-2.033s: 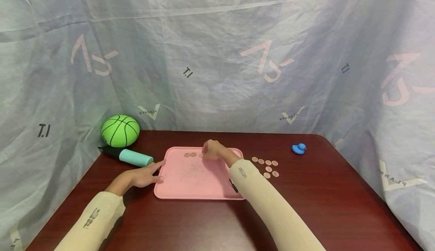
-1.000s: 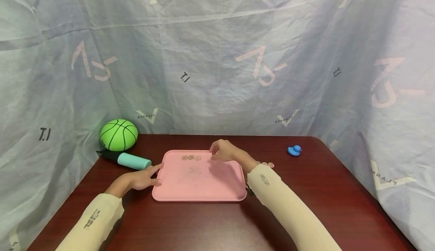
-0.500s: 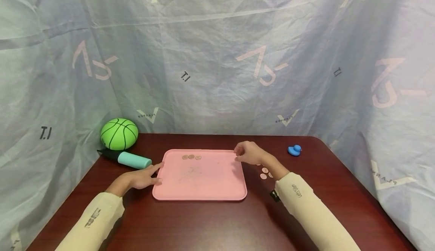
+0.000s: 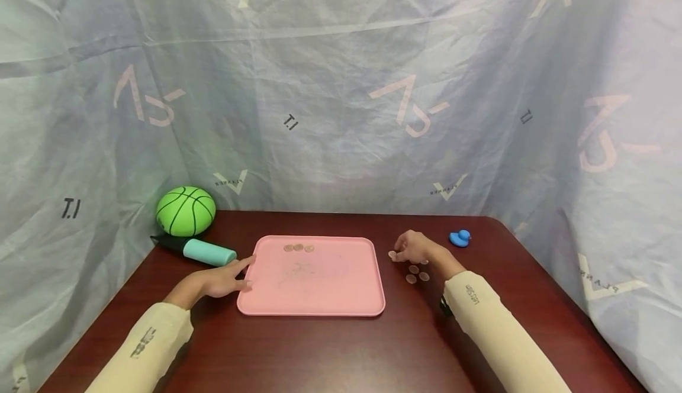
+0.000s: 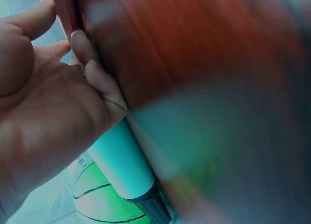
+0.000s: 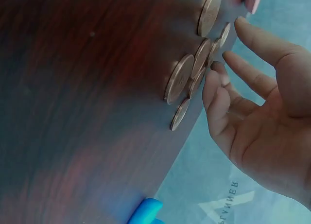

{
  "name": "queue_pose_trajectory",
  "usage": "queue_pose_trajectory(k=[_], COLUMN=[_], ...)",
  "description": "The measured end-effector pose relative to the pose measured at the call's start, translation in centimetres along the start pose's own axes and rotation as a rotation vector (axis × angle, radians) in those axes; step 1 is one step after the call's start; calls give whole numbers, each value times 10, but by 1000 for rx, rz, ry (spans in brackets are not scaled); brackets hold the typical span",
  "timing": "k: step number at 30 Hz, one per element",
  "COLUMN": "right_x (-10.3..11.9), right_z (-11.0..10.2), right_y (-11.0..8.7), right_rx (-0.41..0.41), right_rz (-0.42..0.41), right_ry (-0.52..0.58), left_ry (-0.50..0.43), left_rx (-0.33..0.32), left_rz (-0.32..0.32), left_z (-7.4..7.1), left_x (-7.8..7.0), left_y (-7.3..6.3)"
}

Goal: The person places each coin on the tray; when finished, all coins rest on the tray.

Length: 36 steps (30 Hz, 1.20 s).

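Note:
My left hand (image 4: pixel 221 279) rests at the left rim of a pink tray (image 4: pixel 319 292), thumb and fingers spread against its edge. Three copper-coloured coins (image 4: pixel 298 247) lie in a row near the tray's far side. To the right of the tray, my right hand (image 4: pixel 418 248) hovers low over loose coins. A single coin (image 4: pixel 393 255) shows by its fingertips in the head view. Seen from the right wrist, thumb and forefinger stand apart, with a small coin (image 6: pixel 224 34) beyond them and more coins (image 6: pixel 180 78) flat on the table.
A green ball (image 4: pixel 186 211) sits at the back left. In front of it lies a turquoise cylinder (image 4: pixel 210 253) with a black pointed end. A blue toy duck (image 4: pixel 460 238) stands right of my right hand. Grey cloth (image 4: pixel 330 144) hangs behind the dark table (image 4: pixel 298 351).
My right hand let go of a third coin in the tray's row, then moved right, out over the tray's edge to the loose coins. The left hand stayed at the rim.

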State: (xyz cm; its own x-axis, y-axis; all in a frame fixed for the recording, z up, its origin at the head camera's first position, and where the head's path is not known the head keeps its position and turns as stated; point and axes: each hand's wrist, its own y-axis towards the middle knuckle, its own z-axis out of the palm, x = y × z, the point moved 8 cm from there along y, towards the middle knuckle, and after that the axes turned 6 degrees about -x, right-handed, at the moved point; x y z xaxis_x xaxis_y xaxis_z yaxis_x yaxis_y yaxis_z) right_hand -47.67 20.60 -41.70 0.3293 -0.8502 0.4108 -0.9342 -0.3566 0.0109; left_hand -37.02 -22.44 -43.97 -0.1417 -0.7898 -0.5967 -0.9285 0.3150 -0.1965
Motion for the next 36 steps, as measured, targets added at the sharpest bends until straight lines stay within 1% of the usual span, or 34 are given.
queue_pose_trajectory(k=[3, 7, 9, 14, 19, 22, 28, 32, 36], right_x=[0, -1, -1, 2, 7, 10, 14, 18, 32], right_z=[4, 6, 6, 7, 9, 10, 9, 8, 6], right_y=[1, 5, 8, 13, 15, 15, 14, 15, 20], right_rx=[12, -1, -3, 17, 34, 50, 64, 43, -31], right_rz=[-15, 0, 20, 23, 0, -34, -26, -44, -80], right_ry=[3, -1, -3, -5, 10, 2, 14, -9, -23], left_ry=[-3, -6, -6, -4, -4, -2, 1, 4, 5], left_rx=[1, 0, -1, -2, -2, 0, -3, -2, -1], left_rz=[-12, -8, -5, 1, 3, 3, 9, 16, 16], left_z=[0, 0, -1, 0, 0, 1, 0, 0, 0], left_x=[1, 0, -1, -3, -3, -2, -3, -3, -2], left_y=[1, 2, 2, 1, 1, 1, 1, 1, 0])
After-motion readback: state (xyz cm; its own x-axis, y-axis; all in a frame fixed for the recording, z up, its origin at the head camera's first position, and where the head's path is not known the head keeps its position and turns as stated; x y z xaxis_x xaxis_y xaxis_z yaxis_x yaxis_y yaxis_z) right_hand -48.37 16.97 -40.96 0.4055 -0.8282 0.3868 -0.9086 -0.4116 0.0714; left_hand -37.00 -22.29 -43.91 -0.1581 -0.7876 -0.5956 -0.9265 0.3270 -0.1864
